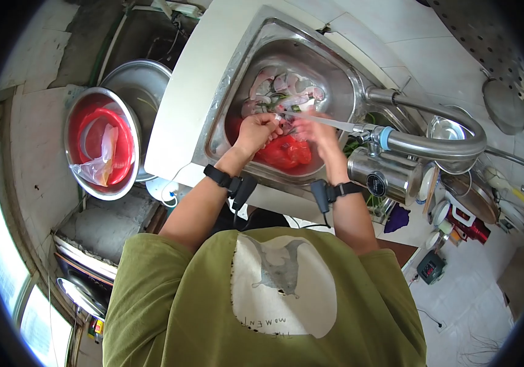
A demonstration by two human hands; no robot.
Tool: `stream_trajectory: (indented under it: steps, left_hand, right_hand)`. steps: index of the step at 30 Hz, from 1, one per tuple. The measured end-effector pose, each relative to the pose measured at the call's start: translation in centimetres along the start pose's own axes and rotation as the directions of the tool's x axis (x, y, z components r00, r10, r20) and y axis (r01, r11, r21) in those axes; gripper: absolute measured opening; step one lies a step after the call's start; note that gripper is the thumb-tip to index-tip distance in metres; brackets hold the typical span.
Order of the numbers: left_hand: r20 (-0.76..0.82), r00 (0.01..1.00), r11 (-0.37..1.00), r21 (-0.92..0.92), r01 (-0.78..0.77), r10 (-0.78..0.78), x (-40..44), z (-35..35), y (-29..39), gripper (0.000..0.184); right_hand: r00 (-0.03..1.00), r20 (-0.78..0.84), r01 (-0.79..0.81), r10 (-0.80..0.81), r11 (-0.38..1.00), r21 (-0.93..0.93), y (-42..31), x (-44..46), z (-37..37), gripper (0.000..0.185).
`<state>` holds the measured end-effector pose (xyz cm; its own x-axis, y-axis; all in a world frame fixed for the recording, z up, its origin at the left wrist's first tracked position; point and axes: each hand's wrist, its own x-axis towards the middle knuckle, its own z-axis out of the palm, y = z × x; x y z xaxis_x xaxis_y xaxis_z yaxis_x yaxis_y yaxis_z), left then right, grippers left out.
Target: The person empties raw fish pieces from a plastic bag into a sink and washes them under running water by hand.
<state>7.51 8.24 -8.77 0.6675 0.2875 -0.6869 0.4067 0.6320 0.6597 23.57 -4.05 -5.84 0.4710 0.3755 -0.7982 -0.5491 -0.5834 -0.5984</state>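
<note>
Over the metal sink (220, 116), my left hand (258, 132) is closed in a pinch on a small pinkish piece that I cannot make out clearly. Beside it, my right hand (317, 129) is smeared by motion under the tap's water stream (329, 122), so its grip is unclear. Behind both hands, pale raw pieces that look like fish (286, 82) lie in the basin among green strips. A wet red plastic bag (286, 153) spreads on the near side of the basin, just below my hands.
A flexible metal tap (433, 144) reaches in from the right, above a steel canister (390, 177). To the left, a steel basin (72, 131) holds a red bowl (129, 160) with a clear plastic bag (100, 165). White counter (182, 79) borders the sink.
</note>
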Motion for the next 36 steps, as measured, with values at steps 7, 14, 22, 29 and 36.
stream_trajectory:
  steps: [7, 14, 22, 29, 36]
  left_hand:
    - [0.061, 0.996, 0.960, 0.268, -0.078, 0.064, -0.1, 0.3, 1.0, 0.022]
    - [-0.112, 0.834, 0.642, 0.696, -0.322, 0.540, 0.0, -0.6, 4.7, 0.022]
    - [-0.095, 0.784, 0.391, 0.899, -0.197, 0.613, -0.1, -1.8, 3.1, 0.037]
    - [0.129, 0.739, 0.421, 0.751, -0.508, 0.662, -0.2, 2.0, 2.7, 0.037]
    - [0.142, 0.959, 0.912, 0.303, -0.277, 0.244, 1.2, 1.8, 0.1, 0.025]
  right_hand:
    - [0.990, -0.085, 0.105, -0.109, 0.993, -0.048, 3.1, 1.2, 4.4, 0.021]
    - [0.704, -0.090, 0.382, -0.705, 0.482, -0.788, 4.3, 10.2, -1.4, 0.027]
    - [0.780, -0.104, 0.211, -0.617, 0.416, -0.885, 1.9, 9.5, 0.2, 0.028]
    - [0.780, 0.116, 0.405, -0.615, 0.355, -0.842, -0.2, 1.3, 0.3, 0.019]
    - [0.753, 0.148, 0.563, -0.641, 0.512, -0.649, -1.3, -2.3, 1.4, 0.019]
